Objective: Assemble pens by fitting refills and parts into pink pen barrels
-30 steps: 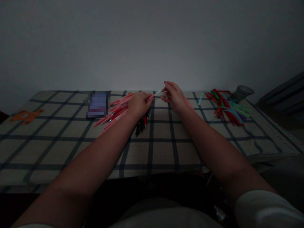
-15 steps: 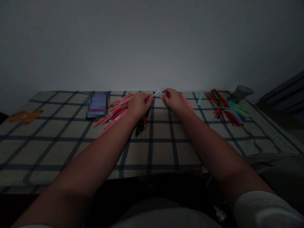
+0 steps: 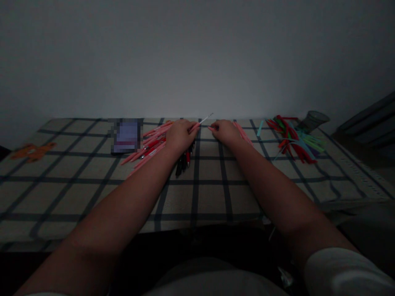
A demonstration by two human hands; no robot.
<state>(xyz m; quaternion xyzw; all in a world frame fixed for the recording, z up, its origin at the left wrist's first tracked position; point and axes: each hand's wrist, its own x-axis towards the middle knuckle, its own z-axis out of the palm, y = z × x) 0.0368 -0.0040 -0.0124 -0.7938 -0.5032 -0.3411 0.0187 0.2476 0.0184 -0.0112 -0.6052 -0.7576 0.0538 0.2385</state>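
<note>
Near the back edge of the table, my left hand [image 3: 181,133] pinches a thin white stick [image 3: 206,118] that points up and to the right. Several pink and red pens [image 3: 151,144] lie under and left of this hand, and black pens [image 3: 182,162] lie just below it. My right hand [image 3: 224,131] is closed to the right of it, fingertips pressed together by a small pink tip; what it holds is mostly hidden. More pink sticks [image 3: 243,133] lie beside the right hand's outer edge.
On the checked cloth [image 3: 212,197] are a blurred purple item [image 3: 127,135], an orange figure [image 3: 33,152] at far left, colourful strips [image 3: 294,142] at right, a light blue strip [image 3: 260,128] and a dark glass [image 3: 314,120] lying near the back right.
My right hand's raised fingers have come down and closed together. My left hand and the white stick are almost unmoved.
</note>
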